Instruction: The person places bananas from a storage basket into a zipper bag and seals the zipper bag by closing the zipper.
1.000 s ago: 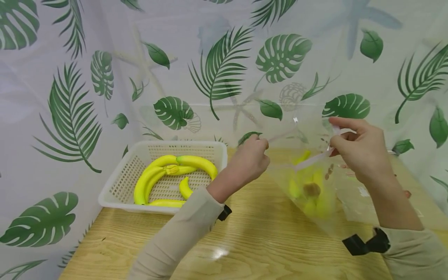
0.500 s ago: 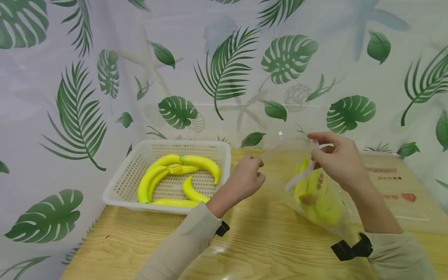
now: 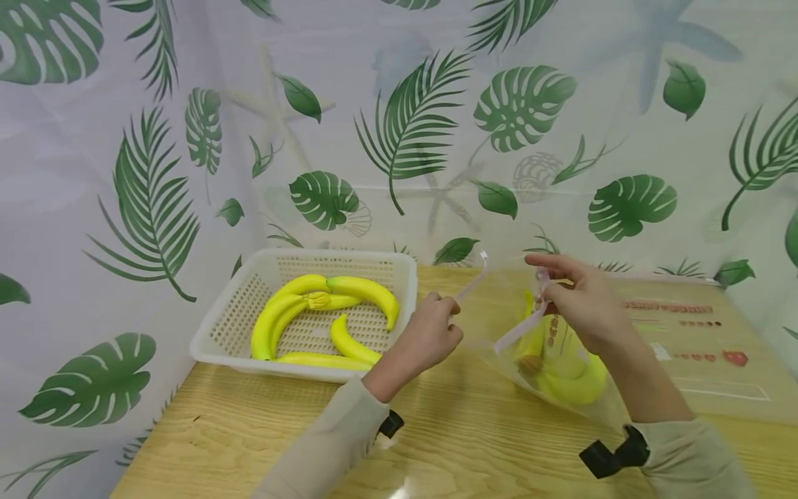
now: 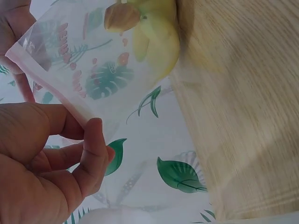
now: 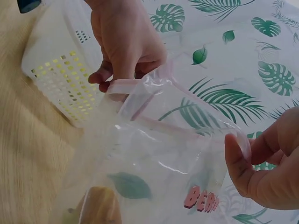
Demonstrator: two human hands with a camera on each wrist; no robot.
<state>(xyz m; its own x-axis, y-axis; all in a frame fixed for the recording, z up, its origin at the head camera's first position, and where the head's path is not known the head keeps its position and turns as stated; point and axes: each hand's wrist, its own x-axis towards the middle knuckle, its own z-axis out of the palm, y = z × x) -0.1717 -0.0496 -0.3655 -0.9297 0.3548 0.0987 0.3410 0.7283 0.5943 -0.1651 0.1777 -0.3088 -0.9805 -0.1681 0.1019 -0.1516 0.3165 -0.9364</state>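
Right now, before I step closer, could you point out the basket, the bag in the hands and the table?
Basket [image 3: 274, 371]: head view, on its front rim.
Held bag [image 5: 159, 156]: right wrist view, on clear plastic below the pink strip.
Table [image 3: 474, 436]: head view, on bare wood.

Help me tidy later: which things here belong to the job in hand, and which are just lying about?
In the job: clear bag, yellow contents inside it.

Apparently lying about: white basket, bananas in it, flat printed plastic.
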